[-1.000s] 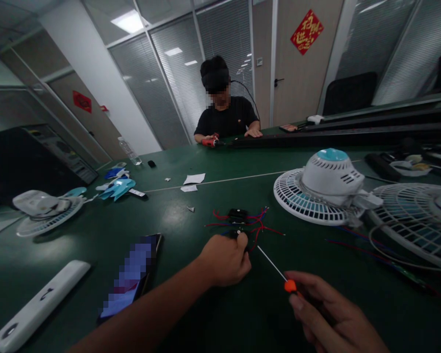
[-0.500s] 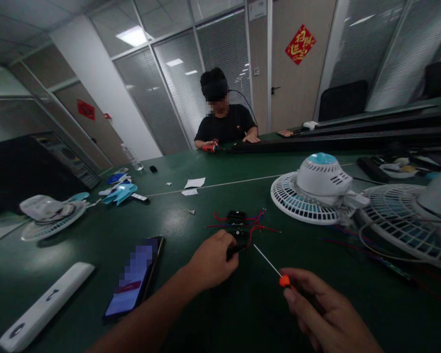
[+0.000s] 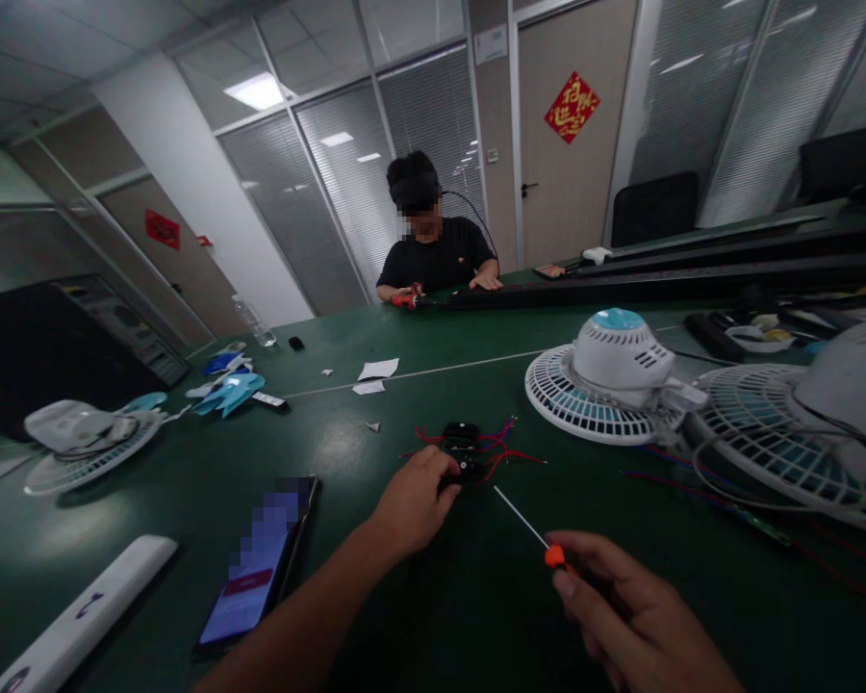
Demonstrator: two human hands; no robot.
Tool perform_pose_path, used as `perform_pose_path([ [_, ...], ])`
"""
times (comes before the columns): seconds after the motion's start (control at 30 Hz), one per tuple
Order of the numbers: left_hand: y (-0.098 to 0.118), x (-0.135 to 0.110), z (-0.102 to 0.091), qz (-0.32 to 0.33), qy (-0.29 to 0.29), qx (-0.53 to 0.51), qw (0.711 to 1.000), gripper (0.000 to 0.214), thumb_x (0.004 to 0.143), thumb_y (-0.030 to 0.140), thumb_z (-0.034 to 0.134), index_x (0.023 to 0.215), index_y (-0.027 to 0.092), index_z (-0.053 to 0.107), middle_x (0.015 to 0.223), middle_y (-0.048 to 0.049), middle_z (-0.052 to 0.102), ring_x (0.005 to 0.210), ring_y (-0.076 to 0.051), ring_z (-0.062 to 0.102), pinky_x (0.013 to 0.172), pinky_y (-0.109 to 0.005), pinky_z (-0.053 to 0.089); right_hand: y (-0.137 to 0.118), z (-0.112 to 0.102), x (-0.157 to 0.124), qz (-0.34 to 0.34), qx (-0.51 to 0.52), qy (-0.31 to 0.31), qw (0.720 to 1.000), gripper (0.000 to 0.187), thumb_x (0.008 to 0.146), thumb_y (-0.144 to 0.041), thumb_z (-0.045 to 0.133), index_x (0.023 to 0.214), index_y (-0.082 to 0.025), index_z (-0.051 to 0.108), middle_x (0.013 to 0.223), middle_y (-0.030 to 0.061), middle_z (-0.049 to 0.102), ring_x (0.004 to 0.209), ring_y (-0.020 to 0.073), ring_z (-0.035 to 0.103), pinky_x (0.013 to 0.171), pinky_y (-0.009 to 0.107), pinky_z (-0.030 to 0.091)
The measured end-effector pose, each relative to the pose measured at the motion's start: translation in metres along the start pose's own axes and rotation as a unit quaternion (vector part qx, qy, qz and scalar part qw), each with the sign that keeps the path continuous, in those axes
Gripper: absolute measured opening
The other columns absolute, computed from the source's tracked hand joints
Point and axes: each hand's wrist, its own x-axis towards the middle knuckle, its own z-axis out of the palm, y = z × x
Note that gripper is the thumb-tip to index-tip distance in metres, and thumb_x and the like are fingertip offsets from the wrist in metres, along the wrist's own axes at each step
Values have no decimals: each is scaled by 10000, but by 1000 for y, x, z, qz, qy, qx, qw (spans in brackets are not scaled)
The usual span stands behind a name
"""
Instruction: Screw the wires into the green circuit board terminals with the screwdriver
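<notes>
My left hand [image 3: 417, 496] rests on the green table with fingers and thumb closed at the near edge of a small black part with red wires [image 3: 471, 470]. The fingertips cover part of it, so its exact kind is unclear. Just behind it lies a similar black part [image 3: 462, 429], with red and blue wires spreading to both sides. My right hand [image 3: 624, 602] is wrapped around the orange handle of a screwdriver [image 3: 521, 517]. The thin shaft points up and left, its tip a little apart from the black parts.
To the right lie white fan housings [image 3: 621, 371] and loose wires. A phone [image 3: 260, 568] and a long white casing [image 3: 90, 611] are at left. Paper scraps [image 3: 379, 369] lie beyond my hands. Across the table, a person [image 3: 437, 255] holds a red tool [image 3: 406, 300].
The black part at my left fingertips has gone from raised and tilted to lying flatter beside the other one. The screwdriver stays nearly where it was. The view has shifted slightly.
</notes>
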Motion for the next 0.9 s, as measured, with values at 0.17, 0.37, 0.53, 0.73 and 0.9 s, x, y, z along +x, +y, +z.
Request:
perform_pose_path([
  [0.17,-2,0,2,-3,17,9,1000,170,834,181,586,1000,187,622,1050,-62,601,948,-206,578,831,-329,458,1,1,1,4,-2,3,1000,333,813,-449,596,1070,-244,651,705,-7,613,535,138,578,403,213,440],
  [0.37,4,-2,-2,-31,40,28,998,194,818,195,631,1011,184,625,1083,-62,597,1026,-222,564,888,-348,445,-1,1,1,0,19,5,1000,364,787,-482,603,1061,-247,652,711,-7,607,533,141,577,416,227,443],
  [0.53,16,-11,1,-36,73,65,995,126,801,184,637,921,182,599,999,-46,604,942,-204,572,804,-313,446,-12,3,-2,1,5,33,999,461,699,-520,624,1043,-214,648,682,-5,604,515,158,560,410,261,433],
  [0.73,35,-36,28,29,46,55,997,207,875,307,510,707,187,522,699,-3,561,630,-153,530,570,-268,352,-21,-9,3,-54,-21,152,987,395,737,-535,609,991,-236,560,616,-60,546,538,153,545,505,270,459],
  [0.9,31,-44,45,16,112,20,993,300,897,299,424,617,193,443,592,10,489,548,-133,472,547,-266,298,-33,-44,13,-39,-90,200,975,332,862,-582,402,759,-271,451,499,-88,469,430,148,499,422,265,423],
])
